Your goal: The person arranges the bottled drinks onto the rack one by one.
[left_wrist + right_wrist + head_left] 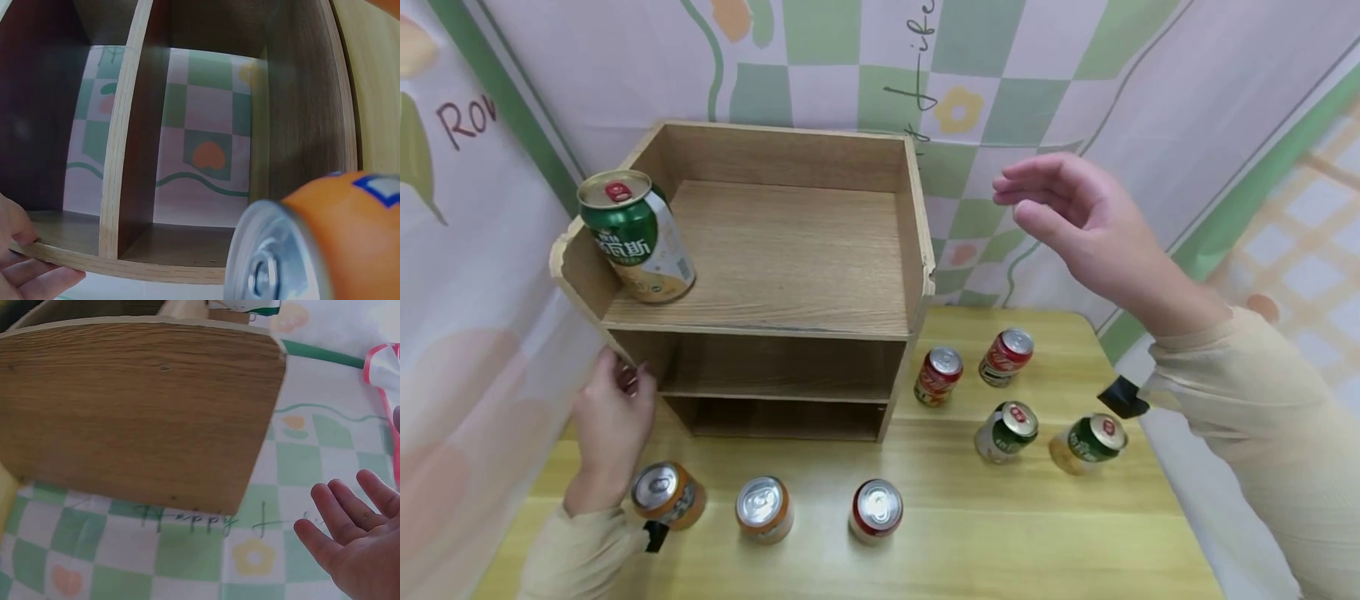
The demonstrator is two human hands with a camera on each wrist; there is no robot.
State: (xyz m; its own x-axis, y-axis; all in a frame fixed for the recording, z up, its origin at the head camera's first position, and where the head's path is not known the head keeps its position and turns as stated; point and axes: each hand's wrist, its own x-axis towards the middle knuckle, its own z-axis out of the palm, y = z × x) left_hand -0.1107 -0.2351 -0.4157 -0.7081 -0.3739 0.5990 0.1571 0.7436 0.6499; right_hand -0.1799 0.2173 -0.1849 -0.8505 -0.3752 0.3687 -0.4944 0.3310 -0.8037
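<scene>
My left hand (613, 417) grips the left side edge of a wooden shelf (790, 250). In the left wrist view its thumb lies inside the side panel (169, 269) and its fingers outside. My right hand (1082, 221) is raised in the air right of the shelf, fingers spread and holding nothing in the right wrist view. A green and white can (638, 242) stands on the shelf's top level, at the left. Beside my left wrist is an orange can (681, 500), seen close up in the left wrist view.
Another orange can (766, 512) and a red can (876, 512) stand before the shelf on the wooden table (1000, 542). To its right are two red cola cans (936, 379) and two green-topped cans (1003, 437). A patterned cloth (820, 42) hangs behind.
</scene>
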